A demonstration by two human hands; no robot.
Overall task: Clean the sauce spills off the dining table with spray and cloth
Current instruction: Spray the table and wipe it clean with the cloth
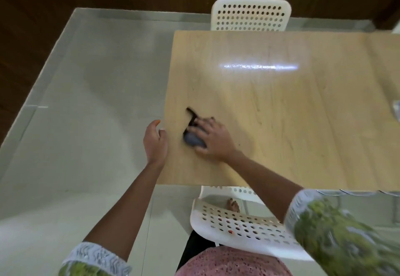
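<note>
Seen from above, left to right: pale floor tiles [86,102] fill the left of the frame, and our left hand [155,140] hangs at the left edge of the light wooden dining table [281,113] — fingers loosely curled, holding nothing that we can see, the thumb just over the table's rim. Just to its right, near the table's front left corner, lies a dark smear of sauce [191,114], a thin black streak that runs from a hooked far end down toward our right hand. There our right hand [213,140] presses on a bunched grey cloth [193,140], fingers spread over its top and curled round it, the cloth flat against the tabletop and touching the near end of the streak.

Further right the tabletop shows only wood grain and a bright band of reflected light [259,67] near its middle. A white perforated chair [251,15] stands at the far side of the table; a second white perforated chair [238,223] sits at the near side — below our right forearm, its back toward us. At the far right edge a pale, blurred object [396,111] is cut off by the frame, and we cannot tell what it is. Our sleeves, green-patterned with white trim, frame the bottom corners.
</note>
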